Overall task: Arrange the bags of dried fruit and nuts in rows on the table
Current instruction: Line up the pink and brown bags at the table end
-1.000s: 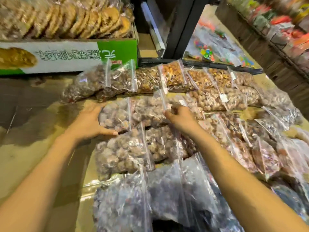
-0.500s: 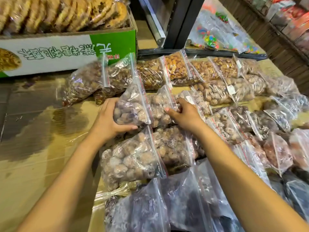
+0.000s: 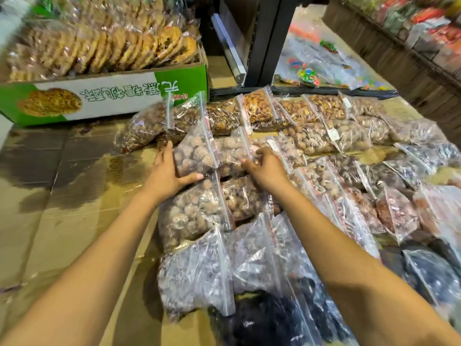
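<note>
Clear zip bags of dried fruit and nuts lie in overlapping rows on the cardboard-covered table [image 3: 74, 221]. My left hand [image 3: 169, 176] grips the leftmost bag of pale round dried fruit [image 3: 194, 151] in the second row, thumb under it and fingers along its left side. The bag is tilted up. My right hand [image 3: 267, 168] pinches the zip end of the neighbouring bag [image 3: 232, 153] with curled fingers. A similar bag [image 3: 194, 213] lies just nearer, and dark-fruit bags [image 3: 197, 273] lie nearest.
A green and white box of packed cookies [image 3: 112, 96] stands at the back left, touching the far row of nut bags [image 3: 262, 108]. A black metal post [image 3: 264, 38] rises behind the rows. Shelves of goods [image 3: 411, 46] run along the right.
My left hand has raised the leftmost bag from lying flat to tilted up and shifted it slightly away from me. My right hand has stayed on the neighbouring bag.
</note>
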Tool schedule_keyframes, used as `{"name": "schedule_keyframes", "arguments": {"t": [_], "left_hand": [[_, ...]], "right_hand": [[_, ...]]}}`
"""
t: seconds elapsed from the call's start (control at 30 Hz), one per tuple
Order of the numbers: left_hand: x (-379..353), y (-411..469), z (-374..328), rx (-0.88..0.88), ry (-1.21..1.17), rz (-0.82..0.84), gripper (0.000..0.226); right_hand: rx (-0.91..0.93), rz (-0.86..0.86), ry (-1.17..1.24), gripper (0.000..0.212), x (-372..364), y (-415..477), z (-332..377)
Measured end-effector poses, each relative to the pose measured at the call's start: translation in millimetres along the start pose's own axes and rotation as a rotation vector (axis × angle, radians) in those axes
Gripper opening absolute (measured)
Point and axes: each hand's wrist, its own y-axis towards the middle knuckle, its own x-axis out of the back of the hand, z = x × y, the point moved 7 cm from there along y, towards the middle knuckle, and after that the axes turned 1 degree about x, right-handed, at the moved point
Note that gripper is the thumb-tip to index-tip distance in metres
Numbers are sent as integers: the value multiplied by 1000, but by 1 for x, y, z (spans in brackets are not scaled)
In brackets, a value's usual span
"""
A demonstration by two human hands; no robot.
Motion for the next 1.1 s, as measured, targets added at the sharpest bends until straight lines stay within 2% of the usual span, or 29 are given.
{"name": "schedule_keyframes", "arguments": {"t": [0.1,0.2,0.27,0.33,0.37,0.43,0.5,0.6,0.7,0.8,0.93,1.0,1.1], "left_hand": [[4,-11,11,-22,-25,17,125],[16,-21,17,-55,-50,-76,119],[27,-39,11,-201,-58,-206,107],[31,-64,3,-430,-76,-269,88],[28,-71,2,-544,-73,-234,83],[17,-76,7,-634,-67,-53,85],[8,-75,16,-574,-45,163,93],[-2,-70,15,-516,23,323,103],[-22,-67,6,-542,199,441,118],[-33,-62,7,-526,249,415,126],[-22,-65,13,-520,-38,302,101],[-14,-70,9,-550,-99,224,96],[-14,-70,-3,-525,-168,184,97]], "right_hand": [[-40,-48,-32,41,3,-23,-16],[-135,-85,3,50,0,-34,-21],[-187,-131,-18,43,-1,-40,-15],[-233,-215,-104,24,0,-48,-9],[-269,-255,-110,17,1,-52,-9],[-334,-289,-126,8,-5,-63,-5],[-386,-322,-174,16,-7,-73,-1],[-465,-332,-181,27,-6,-85,-2],[-491,-322,-157,8,-8,-88,-6],[-481,-359,-66,3,-12,-83,-12],[-370,-452,-52,17,-8,-84,-8],[-278,-543,-76,22,0,-87,2],[-167,-667,-110,16,12,-90,13]]}}
